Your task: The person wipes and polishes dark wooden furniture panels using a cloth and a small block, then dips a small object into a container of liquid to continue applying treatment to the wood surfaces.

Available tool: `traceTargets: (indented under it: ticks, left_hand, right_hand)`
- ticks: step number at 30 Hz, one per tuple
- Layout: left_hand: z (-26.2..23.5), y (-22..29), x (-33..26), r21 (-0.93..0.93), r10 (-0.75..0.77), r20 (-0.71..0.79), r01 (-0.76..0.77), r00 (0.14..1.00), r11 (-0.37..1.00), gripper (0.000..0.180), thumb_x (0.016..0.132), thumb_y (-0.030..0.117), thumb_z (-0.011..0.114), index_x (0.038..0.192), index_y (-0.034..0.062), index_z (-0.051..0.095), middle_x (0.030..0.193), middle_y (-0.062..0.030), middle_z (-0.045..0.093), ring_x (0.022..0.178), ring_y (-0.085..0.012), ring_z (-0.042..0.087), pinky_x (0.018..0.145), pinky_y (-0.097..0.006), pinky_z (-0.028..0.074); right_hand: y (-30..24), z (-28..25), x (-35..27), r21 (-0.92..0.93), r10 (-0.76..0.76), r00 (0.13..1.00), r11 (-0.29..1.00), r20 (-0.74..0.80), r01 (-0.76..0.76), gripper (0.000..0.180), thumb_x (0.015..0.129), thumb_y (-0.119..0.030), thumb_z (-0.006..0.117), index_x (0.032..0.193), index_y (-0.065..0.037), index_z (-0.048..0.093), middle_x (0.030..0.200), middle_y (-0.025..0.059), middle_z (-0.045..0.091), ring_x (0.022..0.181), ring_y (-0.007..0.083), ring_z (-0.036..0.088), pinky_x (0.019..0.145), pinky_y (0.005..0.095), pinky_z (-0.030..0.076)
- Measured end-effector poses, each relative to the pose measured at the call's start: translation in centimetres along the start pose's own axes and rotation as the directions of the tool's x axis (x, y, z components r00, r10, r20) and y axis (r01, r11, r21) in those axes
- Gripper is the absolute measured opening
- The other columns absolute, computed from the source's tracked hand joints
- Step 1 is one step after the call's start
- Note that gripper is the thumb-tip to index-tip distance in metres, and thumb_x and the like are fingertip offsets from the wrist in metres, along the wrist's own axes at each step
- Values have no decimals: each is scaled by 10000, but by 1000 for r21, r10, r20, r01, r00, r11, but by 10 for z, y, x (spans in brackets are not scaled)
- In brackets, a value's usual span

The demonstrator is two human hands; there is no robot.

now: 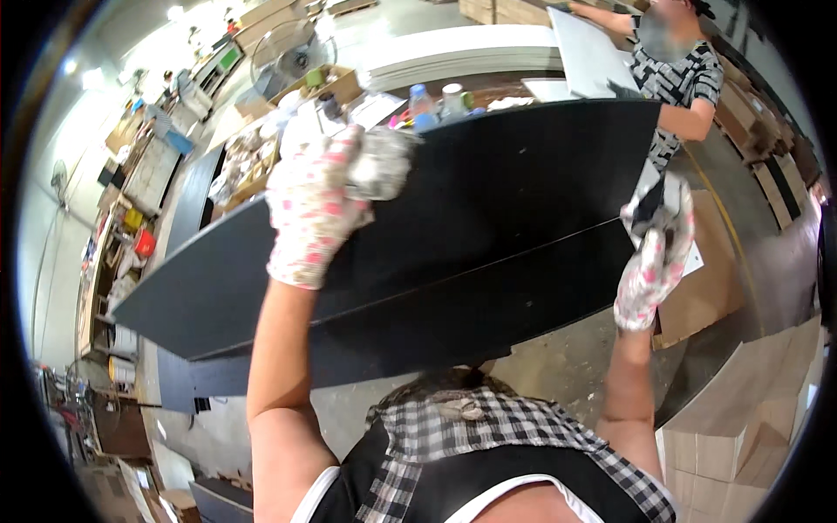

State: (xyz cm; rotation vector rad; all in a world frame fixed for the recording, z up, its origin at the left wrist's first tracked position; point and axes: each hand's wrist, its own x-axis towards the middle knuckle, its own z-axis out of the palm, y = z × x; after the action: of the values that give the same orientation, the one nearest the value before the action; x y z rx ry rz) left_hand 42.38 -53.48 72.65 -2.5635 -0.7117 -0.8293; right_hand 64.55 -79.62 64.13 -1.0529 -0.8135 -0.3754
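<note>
Two long black panels (pixel 488 187) lie before me, the far one meeting the near one along a thin seam. My left hand (pixel 309 205), in a white glove with pink print, is closed on a crumpled greyish-white rag (pixel 384 166) at the far panel's far edge. At the right end of the panels my right hand (pixel 658 253), gloved alike, has its fingers bent round a small dark object (pixel 649 207). A pale flat piece shows beside that object. Its exact kind cannot be made out.
Behind the panels a worktop holds bottles (pixel 422 105), a cardboard box (pixel 344 85) and loose items. A co-worker (pixel 676 78) at the far right handles a white board (pixel 593 57). Stacked cartons (pixel 741 418) stand at the near right, and a fan (pixel 292 59) at the back.
</note>
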Motion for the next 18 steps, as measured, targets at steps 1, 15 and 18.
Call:
traceTargets:
  ticks: [1, 15, 18]
  left_hand:
    - [-1, -41, -20, 71, 17, -45, -14, 999, 997, 677, 629, 225, 785, 1277, 153, 603, 1077, -126, 652, 1036, -316, 611, 871, -419, 478]
    - [-109, -164, -194, 221, -25, -276, 89, 961, 971, 484, 715, 205, 683, 1198, 172, 675, 1022, -36, 677, 948, -240, 632, 906, -384, 483]
    - [-128, -224, -266, 50, -244, -439, 295, 865, 954, 355, 925, 309, 609, 1185, 76, 673, 1095, -79, 699, 1052, -226, 625, 968, -402, 464]
  right_hand:
    - [-7, 26, 8, -3, -2, 1000, 1000, -3, 2, 518, 943, -49, 473, 1446, 12, 365, 1269, 170, 560, 890, 200, 647, 704, 264, 524]
    - [-45, 187, -40, -7, -271, 937, 960, 220, 279, 543, 999, -144, 461, 1489, -9, 271, 1487, 163, 353, 1200, 246, 501, 867, 316, 527]
    - [-67, 170, -50, -164, -200, 974, 962, 110, 216, 525, 1009, -194, 433, 1465, 24, 288, 1403, 196, 463, 1125, 296, 590, 803, 317, 561]
